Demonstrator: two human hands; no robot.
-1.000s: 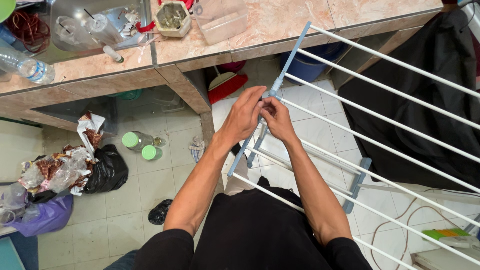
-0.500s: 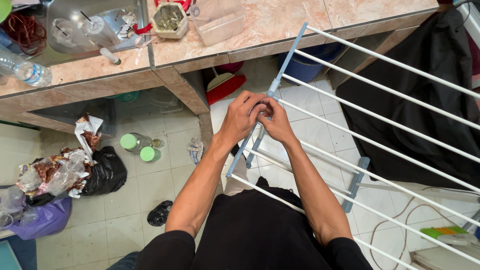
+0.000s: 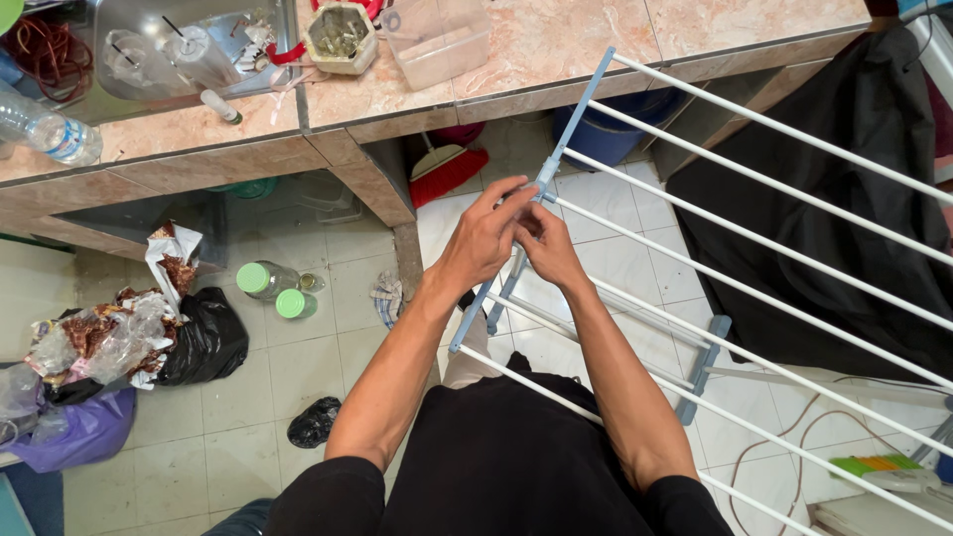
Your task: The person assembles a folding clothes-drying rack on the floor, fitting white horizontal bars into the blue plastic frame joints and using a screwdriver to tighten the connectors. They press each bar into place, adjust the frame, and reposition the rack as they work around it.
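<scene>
In the head view, both the left hand (image 3: 486,238) and the right hand (image 3: 548,246) pinched closed on the blue-grey side bar (image 3: 576,114) of the white-railed metal drying rack (image 3: 794,189) leaning beside the tiled surface (image 3: 556,50), seemingly light, stiff and best held by that bar.

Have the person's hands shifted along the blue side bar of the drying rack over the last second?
Yes. Both the left hand and right hand have crept up the blue side bar toward the counter edge, now gripping one white rail higher.
</scene>
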